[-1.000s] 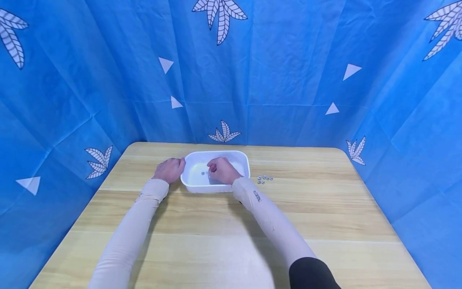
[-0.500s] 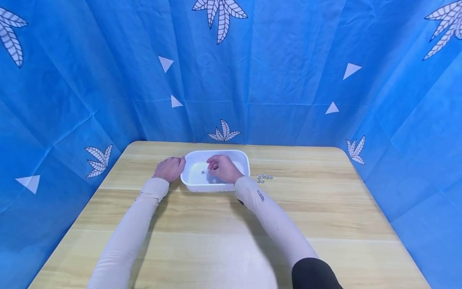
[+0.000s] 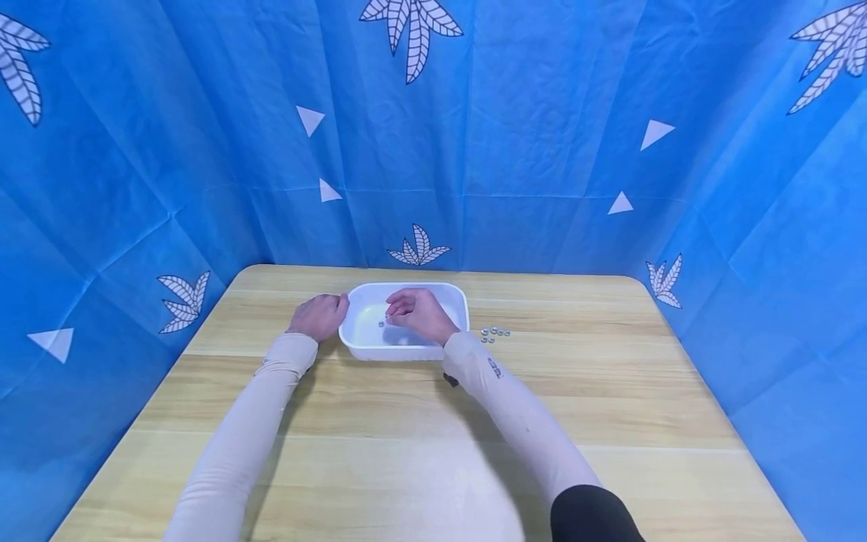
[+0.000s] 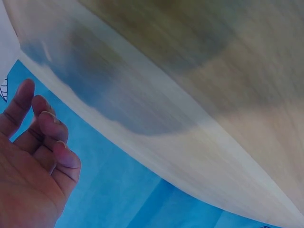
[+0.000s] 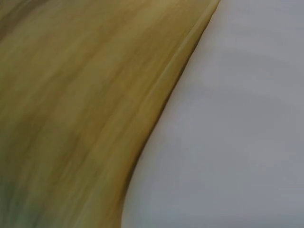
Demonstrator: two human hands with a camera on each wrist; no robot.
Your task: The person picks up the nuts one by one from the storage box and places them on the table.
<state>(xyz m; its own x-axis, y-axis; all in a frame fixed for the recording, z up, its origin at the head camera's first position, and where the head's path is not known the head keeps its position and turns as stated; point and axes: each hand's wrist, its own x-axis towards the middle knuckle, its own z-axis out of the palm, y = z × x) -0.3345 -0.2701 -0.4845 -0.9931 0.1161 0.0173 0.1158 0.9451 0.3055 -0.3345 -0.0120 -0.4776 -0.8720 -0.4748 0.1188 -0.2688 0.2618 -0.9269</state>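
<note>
My left hand [image 3: 320, 318] grips the left end of a white plastic tub [image 3: 393, 353], thumb side at its rim. In the left wrist view, that hand's fingers [image 4: 57, 128] are bent close to the white tub wall [image 4: 7, 42]. Over the inside of the tub, my right hand [image 3: 421, 314] has its fingertips together around a small shiny bit, mostly hidden by the fingers. Just left of these fingertips, a small silvery round piece [image 3: 381, 324] lies on the tub floor. The right wrist view shows only the white tub wall [image 5: 228, 133] and wood.
Several small silvery round metal pieces [image 3: 494, 331] lie loose on the wooden table [image 3: 379, 436], right of the tub. A blue curtain [image 3: 528, 135] with white leaf prints stands behind the table and along both sides.
The fingers of my right hand have loosened a little, and its wrist has shifted slightly to the right. My left hand and the tub have stayed in place.
</note>
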